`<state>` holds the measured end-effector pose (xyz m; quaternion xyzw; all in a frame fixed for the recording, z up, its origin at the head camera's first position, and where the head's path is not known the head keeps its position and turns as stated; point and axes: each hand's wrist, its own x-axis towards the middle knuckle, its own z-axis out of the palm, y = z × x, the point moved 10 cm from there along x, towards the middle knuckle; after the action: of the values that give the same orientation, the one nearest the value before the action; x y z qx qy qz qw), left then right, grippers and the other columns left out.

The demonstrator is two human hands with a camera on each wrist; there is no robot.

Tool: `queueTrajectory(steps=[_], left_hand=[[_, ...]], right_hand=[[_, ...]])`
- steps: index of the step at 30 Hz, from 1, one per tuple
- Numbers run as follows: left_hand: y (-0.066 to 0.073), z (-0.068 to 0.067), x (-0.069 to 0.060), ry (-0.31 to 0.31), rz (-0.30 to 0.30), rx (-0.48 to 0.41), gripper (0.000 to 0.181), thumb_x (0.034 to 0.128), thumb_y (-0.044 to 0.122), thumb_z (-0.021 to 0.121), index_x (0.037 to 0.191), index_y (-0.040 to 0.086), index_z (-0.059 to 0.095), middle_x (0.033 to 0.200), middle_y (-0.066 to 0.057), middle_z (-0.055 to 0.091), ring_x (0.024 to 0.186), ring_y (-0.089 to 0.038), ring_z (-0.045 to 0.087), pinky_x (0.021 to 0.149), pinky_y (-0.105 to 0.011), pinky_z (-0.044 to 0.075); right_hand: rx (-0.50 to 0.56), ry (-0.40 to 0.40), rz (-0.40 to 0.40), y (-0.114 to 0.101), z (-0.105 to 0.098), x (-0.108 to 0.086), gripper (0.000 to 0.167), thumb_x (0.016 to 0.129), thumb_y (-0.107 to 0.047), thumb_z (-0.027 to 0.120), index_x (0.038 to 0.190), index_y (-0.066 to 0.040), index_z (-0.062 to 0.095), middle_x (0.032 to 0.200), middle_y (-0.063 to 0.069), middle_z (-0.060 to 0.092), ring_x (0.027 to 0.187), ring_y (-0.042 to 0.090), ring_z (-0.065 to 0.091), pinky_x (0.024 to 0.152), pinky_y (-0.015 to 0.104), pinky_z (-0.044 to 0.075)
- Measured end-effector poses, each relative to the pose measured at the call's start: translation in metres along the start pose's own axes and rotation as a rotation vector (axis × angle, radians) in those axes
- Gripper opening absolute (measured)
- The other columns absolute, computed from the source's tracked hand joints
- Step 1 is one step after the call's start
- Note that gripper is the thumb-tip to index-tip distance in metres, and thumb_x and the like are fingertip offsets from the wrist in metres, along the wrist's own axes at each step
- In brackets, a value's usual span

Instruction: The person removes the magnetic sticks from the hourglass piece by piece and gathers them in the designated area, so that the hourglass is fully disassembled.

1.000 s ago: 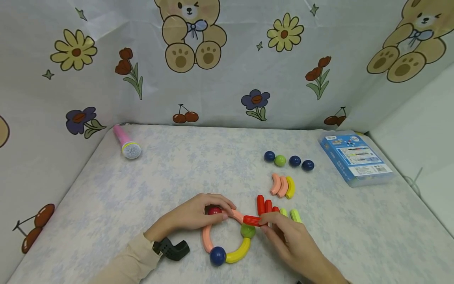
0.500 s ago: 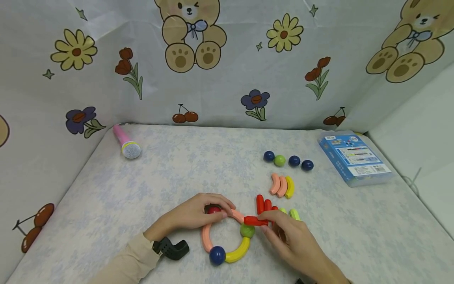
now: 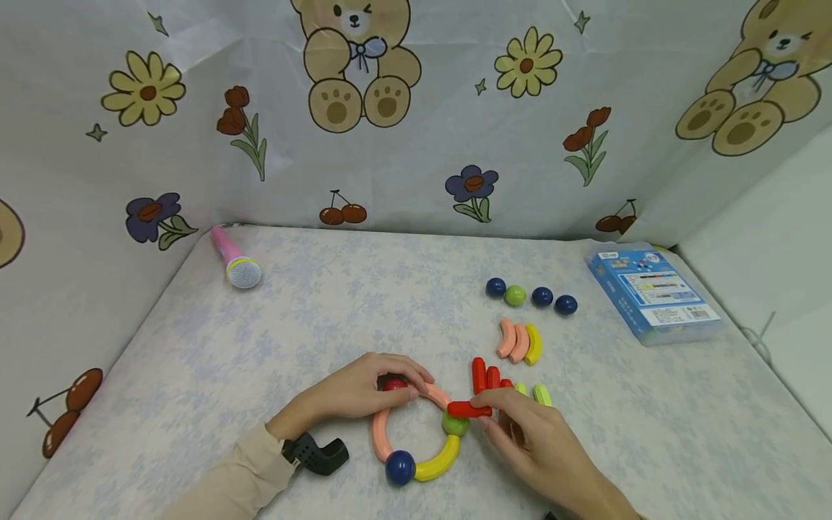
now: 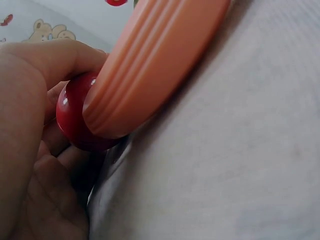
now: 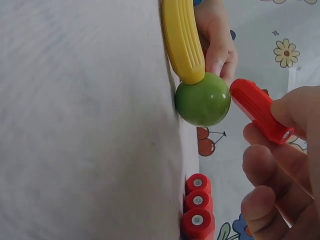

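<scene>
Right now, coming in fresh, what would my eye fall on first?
Likely the colourful ring of balls and curved bars on the near part of the table, its red ball held by the left hand. At the ring's right, the right hand pinches a bright red rod. Then, perhaps, the winking cartoon bear at the top of the backdrop.

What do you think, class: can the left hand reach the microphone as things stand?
Probably yes: nothing stands between the left hand and the microphone, once it lets go of the red ball.
</scene>
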<state>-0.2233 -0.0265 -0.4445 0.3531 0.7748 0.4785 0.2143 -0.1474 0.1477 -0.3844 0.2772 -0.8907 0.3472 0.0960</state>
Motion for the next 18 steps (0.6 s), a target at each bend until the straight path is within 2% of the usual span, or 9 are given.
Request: queueTrajectory(steps=[5, 8, 11, 18], left_hand=[[0.000, 0.001, 0.000, 0.002, 0.004, -0.004, 0.015, 0.1032, 0.027, 0.065, 0.112, 0.033, 0.075, 0.129, 0.019, 0.067, 0.128, -0.007, 0.058, 0.111, -0.035, 0.045], [-0.001, 0.001, -0.001, 0.005, 0.007, -0.003, 0.016, 0.1031, 0.025, 0.065, 0.114, 0.031, 0.075, 0.130, 0.015, 0.068, 0.127, -0.008, 0.060, 0.109, -0.033, 0.047], [-0.001, 0.001, -0.001, 0.007, 0.008, 0.000, 0.017, 0.1031, 0.025, 0.065, 0.116, 0.029, 0.075, 0.131, 0.013, 0.068, 0.128, -0.010, 0.060, 0.109, -0.033, 0.047], [-0.002, 0.001, 0.001, 0.016, -0.001, 0.008, 0.017, 0.1032, 0.028, 0.065, 0.116, 0.030, 0.076, 0.129, 0.015, 0.068, 0.129, -0.010, 0.059, 0.111, -0.036, 0.045]], right_hand=[[0.025, -0.076, 0.028, 0.003, 0.008, 0.000, 0.038, 0.093, -0.010, 0.077, 0.121, -0.033, 0.065, 0.086, -0.020, 0.055, 0.065, -0.005, 0.046, 0.053, 0.015, 0.043], [0.045, -0.112, 0.011, 0.002, 0.012, -0.001, 0.034, 0.097, -0.014, 0.073, 0.123, -0.035, 0.064, 0.086, -0.021, 0.054, 0.066, -0.006, 0.046, 0.054, 0.015, 0.043], [0.065, -0.115, -0.021, -0.001, 0.012, -0.001, 0.034, 0.098, -0.015, 0.072, 0.124, -0.034, 0.064, 0.088, -0.021, 0.054, 0.067, -0.006, 0.046, 0.054, 0.015, 0.043], [0.062, -0.139, -0.030, -0.001, 0.016, -0.002, 0.032, 0.099, -0.016, 0.071, 0.126, -0.032, 0.065, 0.109, -0.019, 0.063, 0.075, -0.004, 0.051, 0.061, 0.016, 0.048]])
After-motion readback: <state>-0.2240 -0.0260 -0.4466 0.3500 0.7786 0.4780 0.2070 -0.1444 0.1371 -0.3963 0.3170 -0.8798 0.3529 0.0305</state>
